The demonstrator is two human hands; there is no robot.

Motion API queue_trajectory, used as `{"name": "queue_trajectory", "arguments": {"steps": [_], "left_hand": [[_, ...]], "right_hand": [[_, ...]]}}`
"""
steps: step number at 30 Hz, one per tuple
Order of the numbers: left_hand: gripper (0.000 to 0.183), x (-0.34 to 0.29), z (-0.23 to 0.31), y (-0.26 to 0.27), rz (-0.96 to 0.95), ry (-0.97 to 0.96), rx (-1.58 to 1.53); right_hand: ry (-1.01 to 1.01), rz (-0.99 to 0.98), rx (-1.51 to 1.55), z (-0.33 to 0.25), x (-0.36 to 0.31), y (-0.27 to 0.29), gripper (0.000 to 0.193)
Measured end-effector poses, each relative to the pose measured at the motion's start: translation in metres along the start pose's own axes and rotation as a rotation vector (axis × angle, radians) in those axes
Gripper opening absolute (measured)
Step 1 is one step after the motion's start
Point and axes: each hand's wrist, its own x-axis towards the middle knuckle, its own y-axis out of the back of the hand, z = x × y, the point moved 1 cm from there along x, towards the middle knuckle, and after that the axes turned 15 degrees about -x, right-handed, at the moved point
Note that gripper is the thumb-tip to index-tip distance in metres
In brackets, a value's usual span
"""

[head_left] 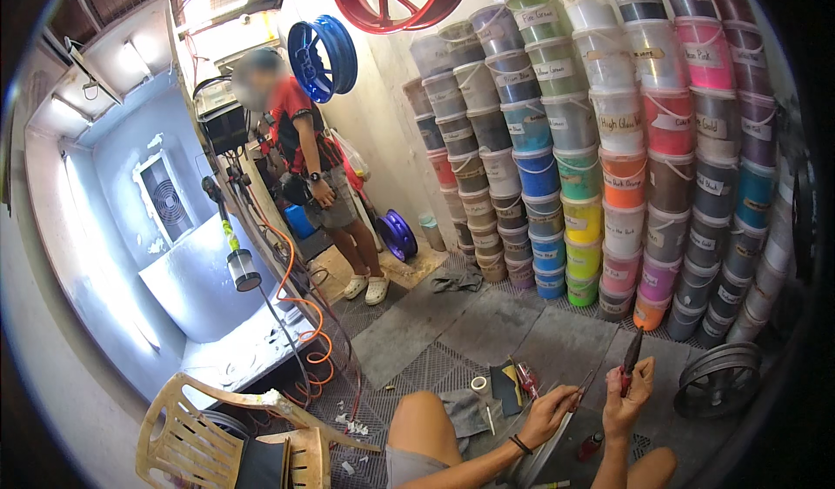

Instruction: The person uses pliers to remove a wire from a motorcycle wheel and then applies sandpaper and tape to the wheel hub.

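Note:
My right hand [628,406] is raised at the lower right, wrapped round a slim dark tool with a red part [632,363]. It points upward; its exact kind is unclear. To its left, my left hand [552,411] has its fingers pinched together at a thin dark rod [588,385]. A long pale metal piece [544,454] lies below that hand, between my legs. On the floor just beyond are a roll of tape [478,384], a dark flat pad [504,389] and a red tool [527,379]. A small red bottle [591,445] stands near my right wrist.
Stacked lidded paint buckets [622,171] line the right wall. A dark wheel rim [718,380] lies at the right. A plastic chair [196,437] stands at the left, near an orange coiled hose [304,306]. A person [304,141] stands farther back beside a purple rim [397,235].

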Motion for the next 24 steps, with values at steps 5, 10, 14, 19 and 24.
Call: {"name": "queue_trajectory", "arguments": {"steps": [5, 10, 14, 19, 24], "left_hand": [[0.02, -0.001, 0.0, 0.003, -0.011, 0.01, 0.023], [0.02, 0.003, -0.007, 0.006, -0.015, 0.022, 0.021], [0.017, 0.014, -0.011, 0.007, -0.056, -0.037, 0.064], [0.014, 0.02, -0.018, 0.015, 0.051, 0.065, -0.085], [0.015, 0.027, -0.008, 0.006, 0.024, 0.028, -0.076]], "right_hand": [[-0.118, -0.092, 0.05, 0.007, -0.002, 0.004, 0.034], [-0.072, -0.071, -0.067, 0.005, 0.003, 0.01, 0.034], [0.025, -0.186, -0.229, -0.009, 0.023, 0.028, 0.031], [0.248, -0.338, -0.398, -0.005, 0.035, 0.037, 0.025], [0.388, -0.457, -0.679, -0.024, 0.054, 0.064, 0.025]]}}
